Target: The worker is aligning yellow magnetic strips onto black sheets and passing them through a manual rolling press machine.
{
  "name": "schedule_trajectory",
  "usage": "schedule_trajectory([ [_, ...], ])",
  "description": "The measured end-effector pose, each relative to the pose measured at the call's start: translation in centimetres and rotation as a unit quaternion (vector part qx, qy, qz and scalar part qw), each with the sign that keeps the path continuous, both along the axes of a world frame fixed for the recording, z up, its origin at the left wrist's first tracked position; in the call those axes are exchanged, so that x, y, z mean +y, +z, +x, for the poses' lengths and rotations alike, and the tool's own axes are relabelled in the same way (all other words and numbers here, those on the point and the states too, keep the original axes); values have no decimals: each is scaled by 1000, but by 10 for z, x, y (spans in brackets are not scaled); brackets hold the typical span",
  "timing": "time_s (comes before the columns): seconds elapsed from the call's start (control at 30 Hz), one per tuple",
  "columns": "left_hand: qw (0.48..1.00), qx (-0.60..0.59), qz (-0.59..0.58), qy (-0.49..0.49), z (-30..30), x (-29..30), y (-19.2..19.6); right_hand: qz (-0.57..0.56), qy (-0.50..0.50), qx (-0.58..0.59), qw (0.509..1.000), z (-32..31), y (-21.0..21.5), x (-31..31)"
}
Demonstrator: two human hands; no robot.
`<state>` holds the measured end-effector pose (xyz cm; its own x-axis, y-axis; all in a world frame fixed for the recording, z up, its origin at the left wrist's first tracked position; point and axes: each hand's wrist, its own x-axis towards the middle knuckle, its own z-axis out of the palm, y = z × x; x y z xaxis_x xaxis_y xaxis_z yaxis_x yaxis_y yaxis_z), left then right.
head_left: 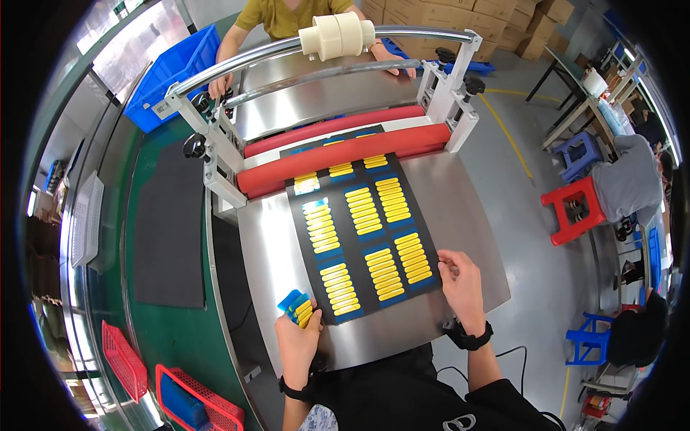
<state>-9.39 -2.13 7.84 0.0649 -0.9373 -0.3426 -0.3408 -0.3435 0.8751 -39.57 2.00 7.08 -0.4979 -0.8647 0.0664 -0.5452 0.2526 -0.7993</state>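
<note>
Left hand (296,343): grip closed on stack of blue-backed yellow strip cards (297,307). Right hand (460,284): fingers loosely curled, holding nothing, pinning black carrier sheet (363,230) edge. Best: keep sheet flat, feed squarely toward red rollers (345,152) ahead.

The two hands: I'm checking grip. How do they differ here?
The left hand grips a small stack of blue and yellow pieces at the black sheet's near corner; the right hand holds nothing and presses fingertips on the sheet's right edge. The left is curled, the right flatter. Both wear dark wristbands.
</note>
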Motion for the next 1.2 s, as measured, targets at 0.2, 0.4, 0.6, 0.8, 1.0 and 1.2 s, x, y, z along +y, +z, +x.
schedule_trajectory([
  [0.2,999,48,12,-7,9,2,4,3,5,-7,1000,7,3,5],
  [0.4,994,108,12,-14,19,6,2,3,29,-17,999,22,2,2],
  [0.6,986,159,35,-39,23,4,-8,15,73,12,997,32,1,-2],
  [0.8,968,232,72,-65,25,6,-5,47,117,75,989,40,1,-2],
  [1.0,967,236,72,-54,36,7,-5,63,127,98,985,49,4,0],
  [1.2,966,244,78,-23,46,7,-4,86,146,191,967,59,12,-3],
])
